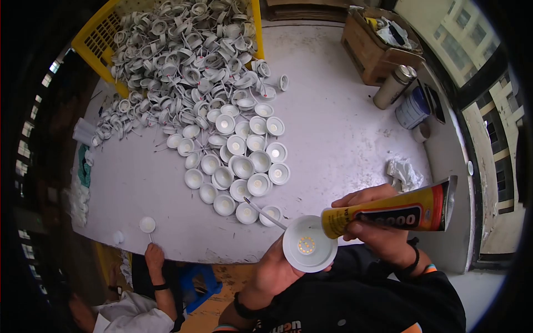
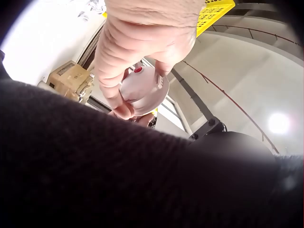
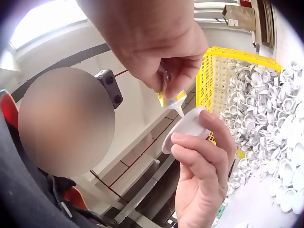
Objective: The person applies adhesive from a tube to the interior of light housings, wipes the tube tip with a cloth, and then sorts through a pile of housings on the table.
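My left hand [image 1: 276, 270] holds a white round lamp cup [image 1: 309, 256] by its rim, its inside with a ring of small yellow dots facing up. In the left wrist view the fingers curl round the cup [image 2: 144, 90], whose back shows a red spot. My right hand [image 1: 383, 236] grips a yellow and black glue tube [image 1: 388, 213] over the cup's right edge. In the right wrist view the tube's white nozzle [image 3: 179, 110] points down at the cup [image 3: 187, 128], close to its rim; whether they touch, I cannot tell.
A yellow crate [image 1: 89, 45] spills a heap of white lamp cups [image 1: 183, 66] over the table [image 1: 333, 133]. Cups with lit-looking centres lie in front of it. At the right stand a cardboard box [image 1: 361, 47], a flask [image 1: 392, 89] and a tub [image 1: 412, 109]. Another person's hand [image 1: 154, 256] is at lower left.
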A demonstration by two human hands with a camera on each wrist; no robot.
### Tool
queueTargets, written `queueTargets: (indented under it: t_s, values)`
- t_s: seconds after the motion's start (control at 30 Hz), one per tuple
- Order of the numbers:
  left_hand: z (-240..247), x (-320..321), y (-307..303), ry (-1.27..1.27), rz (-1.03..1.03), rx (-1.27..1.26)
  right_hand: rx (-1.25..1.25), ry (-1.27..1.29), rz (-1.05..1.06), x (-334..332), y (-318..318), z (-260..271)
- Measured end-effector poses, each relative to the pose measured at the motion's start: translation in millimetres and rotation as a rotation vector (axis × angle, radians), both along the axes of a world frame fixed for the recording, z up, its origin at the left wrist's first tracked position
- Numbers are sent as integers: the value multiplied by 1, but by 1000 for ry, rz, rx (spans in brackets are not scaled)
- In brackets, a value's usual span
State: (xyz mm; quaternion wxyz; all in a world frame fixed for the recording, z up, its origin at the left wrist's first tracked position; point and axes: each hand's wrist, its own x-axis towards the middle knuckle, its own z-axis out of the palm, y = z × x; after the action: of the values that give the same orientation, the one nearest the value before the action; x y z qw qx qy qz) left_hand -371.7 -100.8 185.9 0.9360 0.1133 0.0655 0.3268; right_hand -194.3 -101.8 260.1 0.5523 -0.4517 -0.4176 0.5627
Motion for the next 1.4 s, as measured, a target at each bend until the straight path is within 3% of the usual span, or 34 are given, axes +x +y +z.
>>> queueTargets:
  t_s: [0.13, 0.2, 0.73, 0.8, 0.9, 0.97, 1.03, 1.2, 1.27, 1.4]
  values:
    - [4, 2, 2, -14, -33, 7, 3, -70, 7, -2, 0, -1]
    - [6, 3, 1, 180, -50, 44, 42, -115, 16, -2, 0, -3]
    - [15, 4, 1, 244, -30, 48, 192, -314, 44, -7, 0, -5]
    - [3, 4, 1, -74, -16, 60, 205, -325, 35, -6, 0, -4]
    - [0, 3, 1, -55, -28, 68, 189, -382, 76, -2, 0, 2]
    - [-4, 0, 2, -57, -34, 54, 383, -640, 161, 5, 2, 4]
    - [-5, -1, 2, -59, -43, 43, 407, -646, 127, 4, 3, 6]
    - [-7, -6, 0, 54, 90, 10, 373, -701, 44, 2, 0, 15]
    - [-1, -6, -1, 113, 126, 23, 249, -743, 79, 2, -2, 23]
    - [-2, -6, -1, 162, 218, 70, 340, -918, 174, 8, -3, 26]
